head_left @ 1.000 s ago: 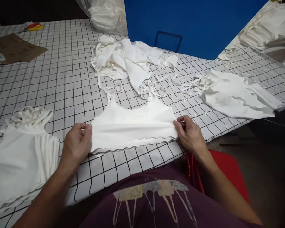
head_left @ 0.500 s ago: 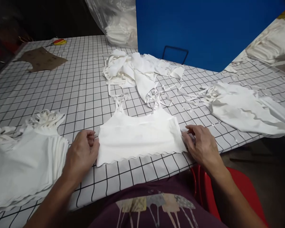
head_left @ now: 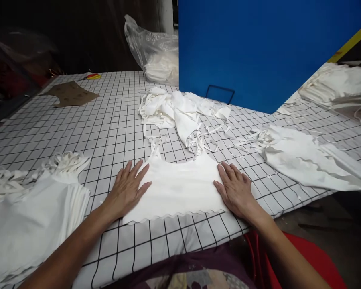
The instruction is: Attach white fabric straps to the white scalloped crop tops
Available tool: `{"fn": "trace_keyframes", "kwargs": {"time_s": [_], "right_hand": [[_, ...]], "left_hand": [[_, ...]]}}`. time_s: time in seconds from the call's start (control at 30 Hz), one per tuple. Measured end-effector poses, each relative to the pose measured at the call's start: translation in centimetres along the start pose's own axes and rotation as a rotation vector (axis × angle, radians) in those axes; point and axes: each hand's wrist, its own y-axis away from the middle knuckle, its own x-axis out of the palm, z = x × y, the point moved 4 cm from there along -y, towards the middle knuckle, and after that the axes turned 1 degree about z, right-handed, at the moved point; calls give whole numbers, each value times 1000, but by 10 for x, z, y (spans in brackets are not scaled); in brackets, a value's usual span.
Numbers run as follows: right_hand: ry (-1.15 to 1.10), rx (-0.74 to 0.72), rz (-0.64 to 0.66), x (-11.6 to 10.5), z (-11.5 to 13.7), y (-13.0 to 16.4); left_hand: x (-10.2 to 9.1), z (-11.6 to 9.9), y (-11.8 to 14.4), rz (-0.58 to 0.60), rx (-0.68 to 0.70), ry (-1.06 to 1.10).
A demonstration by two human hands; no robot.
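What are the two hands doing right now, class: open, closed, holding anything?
Left hand: open, flat on the left side of the white top.
Right hand: open, flat on its right side.

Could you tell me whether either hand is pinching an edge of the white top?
No, the left hand and the right hand lie flat, palms down, on the white top.

White top (head_left: 177, 186), b/w grid table (head_left: 102, 128)

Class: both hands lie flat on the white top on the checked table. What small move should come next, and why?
Probably sweep both palms outward to flatten it: the left hand and right hand press the sides of the top, its straps lie bunched, and a neat stack sits at left.
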Motion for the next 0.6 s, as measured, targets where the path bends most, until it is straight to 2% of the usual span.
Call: {"fn": "trace_keyframes", "kwargs": {"time_s": [0.07,0.13,0.2,0.3,0.33,0.4,0.5,0.6], "right_hand": [[-56,16,0,-9,-2,-6],[-152,52,-19,-22,-3,-21],[-259,69,-52,-37,-3,-47],[-398,57,-55,-47,3,-98],[-447,66,-22,-46,5,-115],[-539,102,79,-38,8,-144],[-643,124,207,-24,11,-168],[-746,117,261,-18,10,-172]], "left_hand": [[-7,-8,-2,-56,-61,-38],[-17,-30,-7,-182,-27,-54],[-25,-68,-17,-296,174,-15],[-23,-133,-41,-331,582,109],[-20,-150,-52,-329,661,143],[-11,-174,-75,-313,737,196],[4,-187,-101,-267,748,260],[12,-185,-109,-231,740,302]]}}
